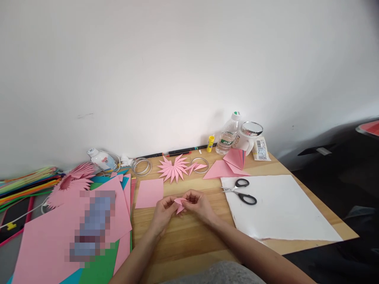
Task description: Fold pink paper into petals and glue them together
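Observation:
Between my hands, above the wooden table [189, 236], is a small folded piece of pink paper [180, 205]. My left hand [164, 211] pinches its left side, and my right hand [199, 204] pinches its right side. Fingers cover part of the folds. Just beyond my left hand lies a flat pink paper rectangle [150, 192]. Farther back rests a fan-shaped pink paper piece [173, 167] made of pointed folded parts. Beside it, a few small pink folded pieces [195, 167] lie at a metal ring.
Black-handled scissors [247, 198] lie on a white board [281, 209] at right. A plastic bottle [227, 138], a white mug [244, 142] and a yellow glue stick [210, 144] stand by the wall. Large pink sheets [44, 236] and coloured strips [29, 185] fill the left.

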Demonstrator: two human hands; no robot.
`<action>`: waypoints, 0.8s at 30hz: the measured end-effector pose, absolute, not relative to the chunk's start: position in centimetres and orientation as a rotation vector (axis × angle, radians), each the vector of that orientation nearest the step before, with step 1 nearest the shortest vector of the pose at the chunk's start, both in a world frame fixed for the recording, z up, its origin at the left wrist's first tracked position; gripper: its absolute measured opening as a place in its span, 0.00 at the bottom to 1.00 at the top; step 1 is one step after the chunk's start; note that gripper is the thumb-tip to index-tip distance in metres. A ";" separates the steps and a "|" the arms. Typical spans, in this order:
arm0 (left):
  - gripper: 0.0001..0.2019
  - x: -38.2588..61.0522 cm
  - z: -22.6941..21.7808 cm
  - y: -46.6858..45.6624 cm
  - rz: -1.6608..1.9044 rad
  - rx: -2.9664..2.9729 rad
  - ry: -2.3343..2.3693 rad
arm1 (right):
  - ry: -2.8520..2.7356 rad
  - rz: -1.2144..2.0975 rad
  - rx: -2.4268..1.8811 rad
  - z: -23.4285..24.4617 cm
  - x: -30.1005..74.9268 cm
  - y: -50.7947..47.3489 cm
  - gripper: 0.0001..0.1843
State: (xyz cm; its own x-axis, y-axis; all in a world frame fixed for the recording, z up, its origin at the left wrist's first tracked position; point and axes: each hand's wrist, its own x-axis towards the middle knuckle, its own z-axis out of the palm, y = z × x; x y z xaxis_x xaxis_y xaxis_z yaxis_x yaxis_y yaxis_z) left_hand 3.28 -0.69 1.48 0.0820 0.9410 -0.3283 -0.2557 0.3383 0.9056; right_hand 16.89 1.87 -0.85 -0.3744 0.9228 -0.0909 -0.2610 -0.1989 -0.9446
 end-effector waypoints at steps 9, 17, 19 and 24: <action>0.15 3.3 1.0 -1.4 0.986 0.675 1.082 | -1.069 1.687 -0.977 -0.9 16.9 2.1 0.18; 0.17 4.1 0.5 -0.8 1.169 0.743 1.269 | -1.086 1.558 -1.004 -1.1 16.8 2.2 0.19; 0.17 4.3 0.3 -0.7 1.206 0.841 1.284 | -1.063 1.544 -1.023 -1.2 16.9 2.3 0.20; 0.13 4.6 -0.3 -0.3 1.237 1.004 1.285 | -1.085 1.463 -1.061 -1.0 17.3 2.7 0.16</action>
State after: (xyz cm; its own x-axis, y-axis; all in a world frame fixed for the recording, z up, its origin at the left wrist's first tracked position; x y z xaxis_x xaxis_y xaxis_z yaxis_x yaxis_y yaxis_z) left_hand 4.63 -0.26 -0.28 -0.1075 0.9862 -0.1260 -0.0879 0.1169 0.9893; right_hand 17.33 2.70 -0.99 -0.1290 0.9879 -0.0860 -0.2047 -0.1114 -0.9725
